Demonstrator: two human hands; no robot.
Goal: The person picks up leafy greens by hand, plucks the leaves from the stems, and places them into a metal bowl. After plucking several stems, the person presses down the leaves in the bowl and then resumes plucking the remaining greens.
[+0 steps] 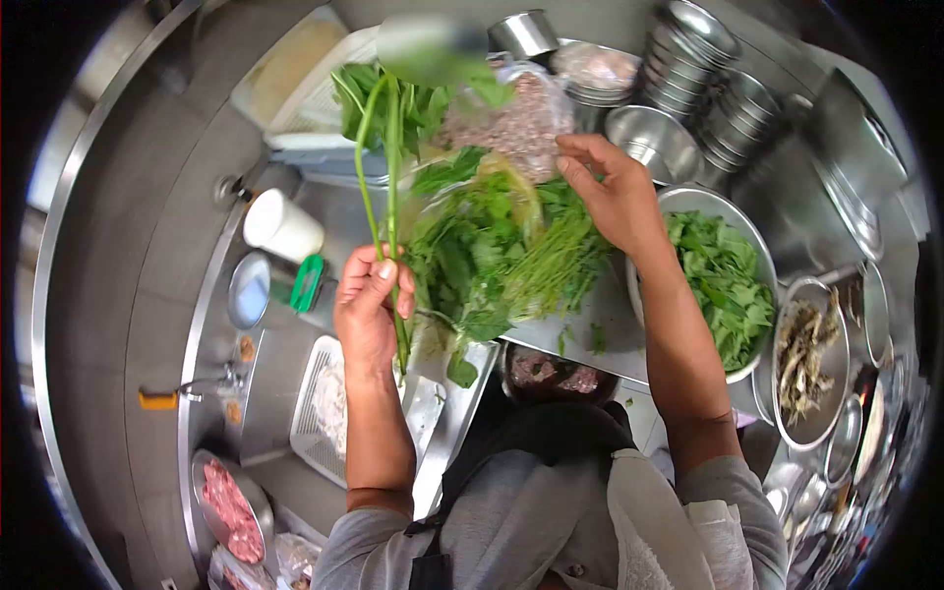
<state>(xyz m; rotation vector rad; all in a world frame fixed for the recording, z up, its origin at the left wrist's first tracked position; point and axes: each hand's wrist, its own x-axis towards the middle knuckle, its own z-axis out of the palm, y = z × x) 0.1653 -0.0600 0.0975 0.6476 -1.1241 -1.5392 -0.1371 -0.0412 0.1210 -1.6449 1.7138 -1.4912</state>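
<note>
— Gripping long green stems point(378, 167) upright in left hand point(366, 307), fingers wrapped tight near the cut ends, over the worktop point(610, 339) edge.
— And right hand point(618, 197)?
— Resting on heap of greens point(492, 251), fingers bent; cannot tell whether pinching anything.
— Handling?
— Probably light, bendy, easily bruised up top; best taken low on the firm stalks, not the soft leaves. Picked leaves in bowl point(688, 202) alongside.

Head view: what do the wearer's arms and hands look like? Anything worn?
Both bare: left hand and right hand show no gloves, rings or watch. Forearms are uncovered below short grey sleeves. A dark apron strap crosses the grey shirt.
</note>
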